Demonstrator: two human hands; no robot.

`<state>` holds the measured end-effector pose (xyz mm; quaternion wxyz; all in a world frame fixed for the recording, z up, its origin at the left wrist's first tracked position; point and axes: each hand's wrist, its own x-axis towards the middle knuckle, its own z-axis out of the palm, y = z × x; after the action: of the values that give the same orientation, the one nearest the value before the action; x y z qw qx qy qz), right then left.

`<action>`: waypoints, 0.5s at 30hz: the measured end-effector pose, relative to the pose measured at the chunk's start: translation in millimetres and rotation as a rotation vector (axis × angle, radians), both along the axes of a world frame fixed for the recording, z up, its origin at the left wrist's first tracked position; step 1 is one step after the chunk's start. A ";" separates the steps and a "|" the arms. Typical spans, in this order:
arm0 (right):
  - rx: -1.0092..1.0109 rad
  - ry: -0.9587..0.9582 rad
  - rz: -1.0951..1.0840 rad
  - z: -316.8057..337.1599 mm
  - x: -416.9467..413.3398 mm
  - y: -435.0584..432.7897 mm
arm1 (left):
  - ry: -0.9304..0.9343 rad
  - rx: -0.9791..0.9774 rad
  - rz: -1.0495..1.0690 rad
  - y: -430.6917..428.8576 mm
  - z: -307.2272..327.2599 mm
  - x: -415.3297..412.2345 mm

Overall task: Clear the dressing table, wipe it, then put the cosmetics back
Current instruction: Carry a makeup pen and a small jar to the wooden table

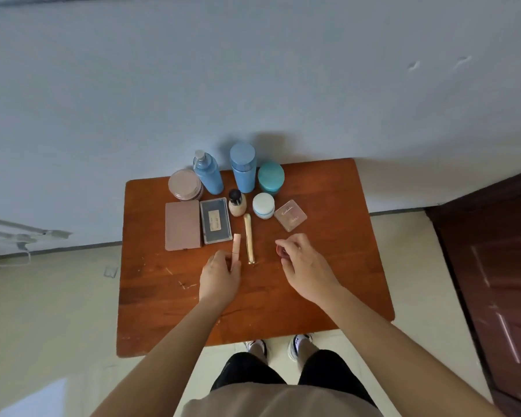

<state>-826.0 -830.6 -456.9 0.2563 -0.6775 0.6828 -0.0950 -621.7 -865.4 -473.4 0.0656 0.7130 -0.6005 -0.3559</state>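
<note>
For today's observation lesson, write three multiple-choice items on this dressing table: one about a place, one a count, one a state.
1. The gold tube lies: A right of the pink stick; B left of it; C on top of it.
2. Tall blue bottles standing: A one; B two; C four.
3. The left hand: A lies flat; B holds the pink stick; C is out of view.
Answers: A, stick sits on its left; B, one pump-topped, one capped; B, fingers curl round the stick.
</note>
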 end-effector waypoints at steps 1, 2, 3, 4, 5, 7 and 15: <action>0.029 0.006 0.010 -5.9 0.3 0.9 | -0.017 0.011 0.007 -1.8 -3.0 -0.9; 0.050 0.010 0.022 -10.7 0.4 1.8 | -0.037 0.017 0.014 -4.1 -4.9 -2.2; 0.064 0.010 0.031 -14.2 0.1 2.0 | -0.053 0.021 0.018 -6.3 -6.3 -3.1; 0.070 0.007 0.033 -15.6 -0.5 1.6 | -0.063 0.024 0.023 -8.8 -7.1 -4.6; 0.077 -0.002 0.025 -15.6 -1.5 0.3 | -0.073 0.028 0.029 -10.9 -7.3 -6.2; 0.098 -0.037 -0.006 -14.0 -4.0 -2.8 | -0.092 0.036 0.034 -14.3 -6.0 -10.0; 0.099 0.001 0.013 22.1 -28.6 -19.4 | -0.267 -0.120 -0.113 -33.2 49.2 -3.5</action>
<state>-854.7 -850.0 -434.9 0.2896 -0.6685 0.6824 -0.0592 -625.2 -898.6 -424.2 0.0076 0.7140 -0.6631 -0.2246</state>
